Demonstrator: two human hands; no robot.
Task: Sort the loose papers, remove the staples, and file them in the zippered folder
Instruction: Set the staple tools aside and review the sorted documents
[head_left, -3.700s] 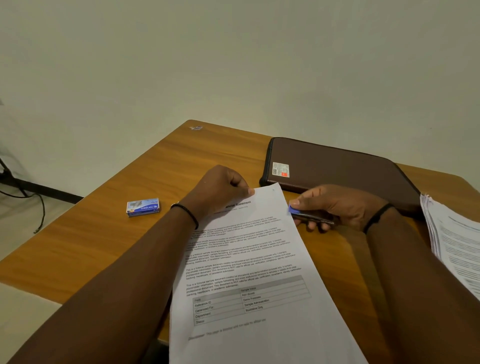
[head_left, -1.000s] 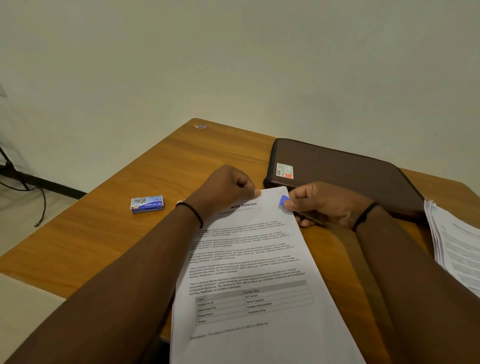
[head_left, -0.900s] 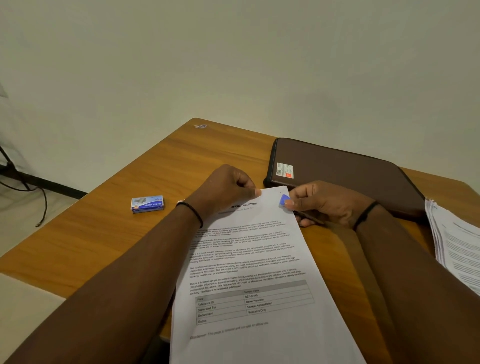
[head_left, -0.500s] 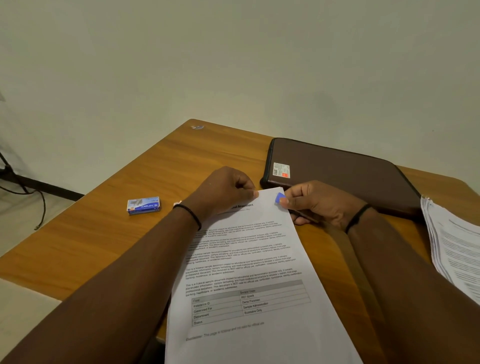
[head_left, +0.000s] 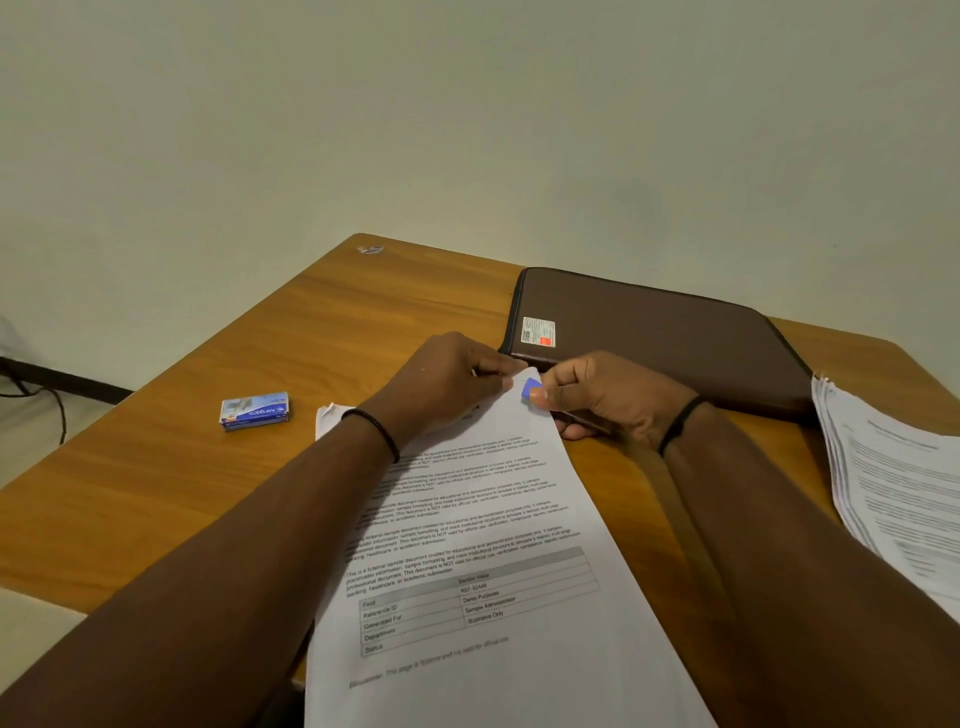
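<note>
A stapled white document lies in front of me on the wooden table, its printed text facing up. My left hand pinches its top corner. My right hand grips a small tool with a blue tip, and that tip touches the same corner right beside my left fingers. The staple itself is hidden by my fingers. A closed brown zippered folder lies just behind both hands.
A small blue staple box sits on the table to the left. A stack of printed papers rests at the right edge. A corner of another sheet peeks out under my left wrist. A plain wall stands behind.
My right hand has moved the blue-tipped tool leftward along the top of the document until it meets the corner my left hand holds. The left hand has stayed put.
</note>
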